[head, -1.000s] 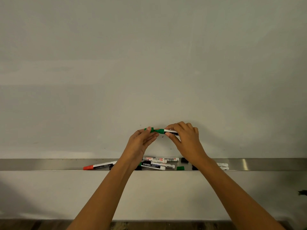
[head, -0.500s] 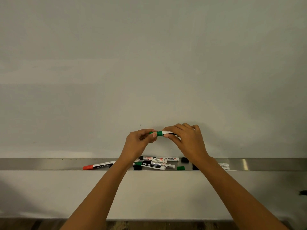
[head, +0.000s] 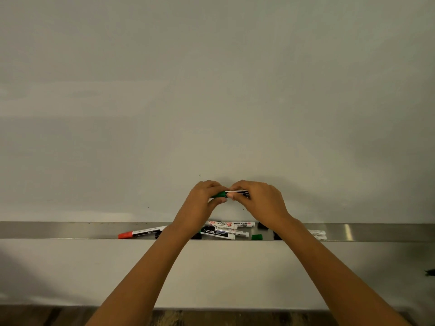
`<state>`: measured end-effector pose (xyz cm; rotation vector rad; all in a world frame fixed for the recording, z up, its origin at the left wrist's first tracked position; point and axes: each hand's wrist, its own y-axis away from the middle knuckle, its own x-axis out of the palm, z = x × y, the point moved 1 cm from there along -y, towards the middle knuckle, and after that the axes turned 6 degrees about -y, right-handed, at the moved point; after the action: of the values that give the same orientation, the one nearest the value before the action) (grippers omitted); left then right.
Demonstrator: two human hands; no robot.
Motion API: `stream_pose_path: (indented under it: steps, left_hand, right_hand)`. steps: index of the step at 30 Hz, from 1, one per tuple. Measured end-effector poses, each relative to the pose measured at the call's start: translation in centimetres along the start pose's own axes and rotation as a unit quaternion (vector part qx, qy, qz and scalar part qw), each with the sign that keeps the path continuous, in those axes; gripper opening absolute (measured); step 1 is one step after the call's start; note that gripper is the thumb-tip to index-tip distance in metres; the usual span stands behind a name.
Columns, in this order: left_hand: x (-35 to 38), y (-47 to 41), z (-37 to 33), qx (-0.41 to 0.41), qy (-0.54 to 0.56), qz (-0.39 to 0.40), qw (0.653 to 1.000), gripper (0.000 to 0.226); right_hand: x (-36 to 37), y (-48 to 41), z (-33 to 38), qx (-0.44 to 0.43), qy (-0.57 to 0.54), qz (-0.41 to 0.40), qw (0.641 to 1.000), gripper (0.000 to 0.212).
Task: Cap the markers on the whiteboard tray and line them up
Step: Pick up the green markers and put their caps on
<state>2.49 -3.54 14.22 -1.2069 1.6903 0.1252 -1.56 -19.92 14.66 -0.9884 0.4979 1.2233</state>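
I hold a green marker (head: 231, 194) level, just above the metal whiteboard tray (head: 70, 229). My left hand (head: 202, 205) pinches its green cap end; my right hand (head: 259, 201) grips the white and black barrel. Cap and barrel meet between my fingertips. In the tray below lie a red-capped marker (head: 138, 233), a black "camlin" marker (head: 217, 232), a white "whiteboard marker" (head: 231, 224), a loose green cap (head: 256, 237), a loose black cap (head: 262, 226) and white markers (head: 317, 233) at the right. My forearms hide parts of the pile.
The blank whiteboard (head: 211, 90) fills the upper view. The tray runs the full width, bare metal at its far left and far right (head: 388, 231). Below it a white wall panel (head: 235, 274) reaches a dark floor strip.
My hands have come closer together and dropped slightly. The green cap has slid onto the barrel, so less green shows between my fingers.
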Motion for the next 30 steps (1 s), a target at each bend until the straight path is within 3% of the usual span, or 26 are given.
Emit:
stream_pose_path:
  steps: [5,16,24,30]
  left_hand:
    - [-0.3,1.0,1.4,0.043,-0.109,-0.038,0.992,0.028]
    - [-4.1,7.9,16.5,-0.199,-0.202,-0.017,0.959,0.026]
    - [-4.7,9.6,20.2,-0.283,-0.226,0.029,0.931,0.026]
    - [-3.9,9.6,20.4,-0.283,-0.231,0.067,0.929,0.030]
  right_hand:
    - [1.3,0.1,0.0,0.013,-0.108,0.030,0.994,0.018]
    - [3.9,3.0,-7.2,0.086,-0.027,0.063,0.994,0.013]
    - [5.2,4.5,-10.7,0.122,0.023,0.133,0.983,0.015]
    - [6.2,5.1,-10.5,0.104,0.012,0.164,0.981,0.017]
